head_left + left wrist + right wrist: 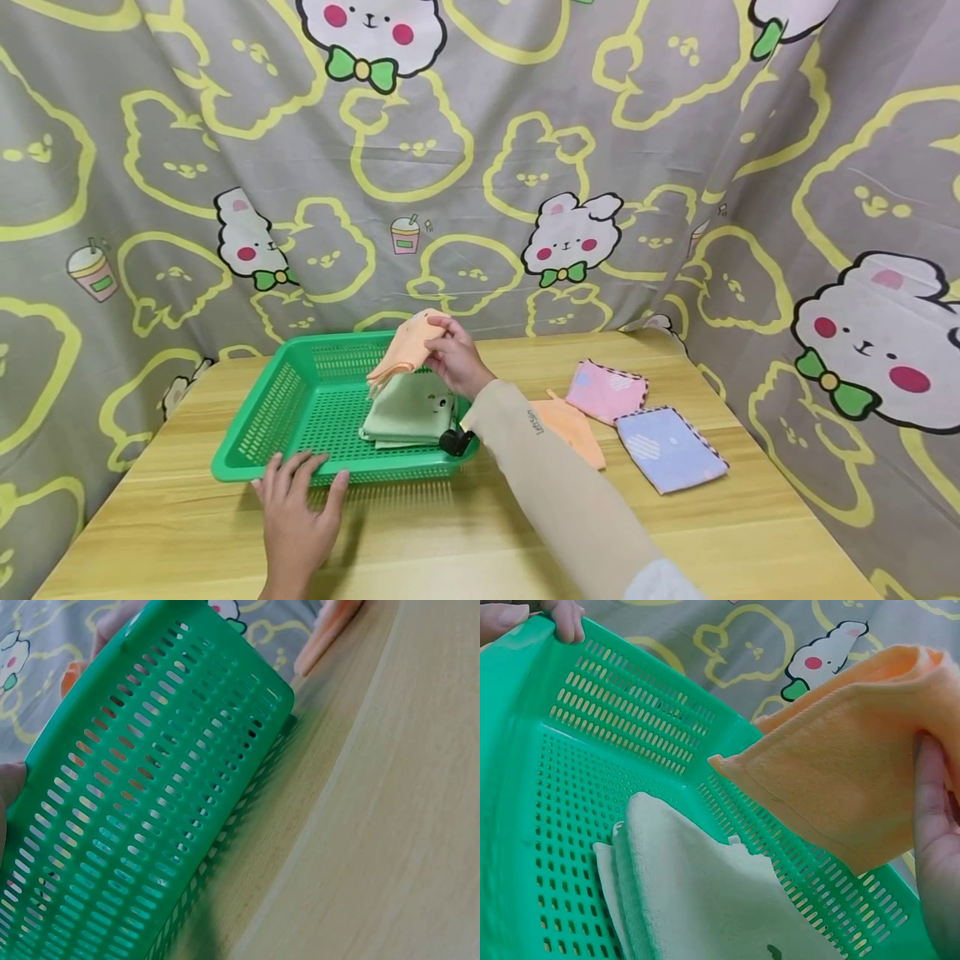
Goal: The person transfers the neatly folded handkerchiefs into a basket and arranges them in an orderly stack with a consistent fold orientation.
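A folded orange towel (408, 343) is in my right hand (457, 360), thumb and fingers pinching its right edge above the basket. In the right wrist view the orange towel (832, 765) hangs with a corner pointing left. Below it, folded pale green towels (411, 408) lie stacked at the right side of the green plastic basket (234, 421). My left hand (298, 521) grips the basket's near rim toward the left, fingers over the edge and thumb outside. The left wrist view shows the slotted outer wall of the basket (165, 712).
Right of the basket, another orange towel (570, 429) lies on the wooden table (420, 550), partly hidden by my right sleeve (540, 458). Beyond it are a pink towel (603, 392) and a blue towel (671, 450) with checked edging. A cartoon-print curtain (465, 167) hangs behind the table.
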Demonstrator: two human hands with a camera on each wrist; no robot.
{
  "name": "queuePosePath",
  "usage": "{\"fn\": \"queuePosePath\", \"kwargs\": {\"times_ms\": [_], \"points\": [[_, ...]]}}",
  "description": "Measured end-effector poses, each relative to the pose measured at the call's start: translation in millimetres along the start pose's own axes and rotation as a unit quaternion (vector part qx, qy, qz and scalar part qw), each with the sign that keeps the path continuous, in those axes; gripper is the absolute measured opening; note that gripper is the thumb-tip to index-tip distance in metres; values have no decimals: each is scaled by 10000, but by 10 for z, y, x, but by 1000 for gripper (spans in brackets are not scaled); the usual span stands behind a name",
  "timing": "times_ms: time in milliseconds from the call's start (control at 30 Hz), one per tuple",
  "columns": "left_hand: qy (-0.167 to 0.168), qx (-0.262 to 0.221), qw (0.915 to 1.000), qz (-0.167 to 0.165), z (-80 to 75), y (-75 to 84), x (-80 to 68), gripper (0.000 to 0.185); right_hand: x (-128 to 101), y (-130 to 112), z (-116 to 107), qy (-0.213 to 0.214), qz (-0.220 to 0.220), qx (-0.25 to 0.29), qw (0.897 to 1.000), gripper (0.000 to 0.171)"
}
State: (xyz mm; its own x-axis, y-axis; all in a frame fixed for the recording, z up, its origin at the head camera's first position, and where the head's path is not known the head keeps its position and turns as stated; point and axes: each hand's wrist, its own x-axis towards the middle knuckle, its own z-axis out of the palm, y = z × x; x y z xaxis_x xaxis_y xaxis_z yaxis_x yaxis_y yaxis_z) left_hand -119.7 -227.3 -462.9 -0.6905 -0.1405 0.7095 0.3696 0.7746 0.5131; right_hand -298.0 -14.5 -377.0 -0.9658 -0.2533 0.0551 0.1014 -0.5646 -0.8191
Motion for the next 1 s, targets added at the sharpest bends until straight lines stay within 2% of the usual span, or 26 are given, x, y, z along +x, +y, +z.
{"fn": "queuePosePath", "kwargs": {"times_ms": [267,667,1000], "points": [[10,-35,10000,29,11,5,14,33,12,44,13,30,125,-95,9999,47],[-57,13,10000,-71,-10,11,4,34,8,112,108,-163,270,-206,9993,50],[18,-32,10000,28,4,-1,1,33,-2,158,112,-611,583,-568,9948,55]]}}
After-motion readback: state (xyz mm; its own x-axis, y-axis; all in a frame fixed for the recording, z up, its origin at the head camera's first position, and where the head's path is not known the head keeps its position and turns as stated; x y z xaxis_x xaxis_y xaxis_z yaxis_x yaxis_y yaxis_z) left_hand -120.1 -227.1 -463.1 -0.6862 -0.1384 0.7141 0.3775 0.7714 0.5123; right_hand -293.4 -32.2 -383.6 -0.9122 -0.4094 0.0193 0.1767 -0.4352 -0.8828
